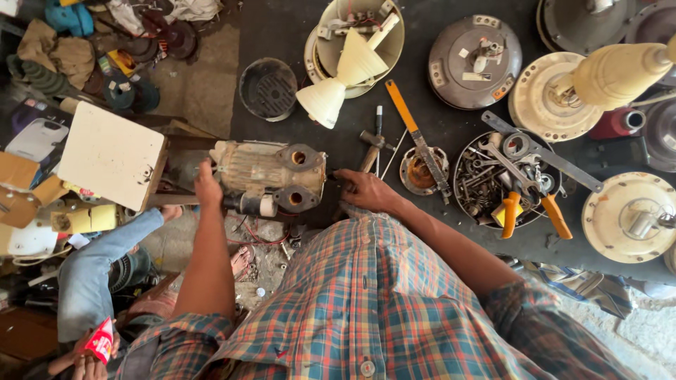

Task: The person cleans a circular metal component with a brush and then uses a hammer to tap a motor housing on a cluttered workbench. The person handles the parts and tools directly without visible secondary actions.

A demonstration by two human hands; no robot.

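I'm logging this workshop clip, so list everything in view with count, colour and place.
Pump motor: one, dirty beige-grey, centre, between both hands.
White board: one, left of the motor.
Round black grille: one, above the motor.
Cream cone cover: one, top centre, lying across a fan housing.
Grey fan housing: one, top right of centre.
Hammer: one, dark head, beside the right hand.
Orange-handled bar tool: one, right of the hammer.
Tray of tools: one, round, holding spanners and orange-handled pliers, right.
Cream fan housing: one, far right.
Left hand: on the motor's left end.
Right hand: at the motor's right end.
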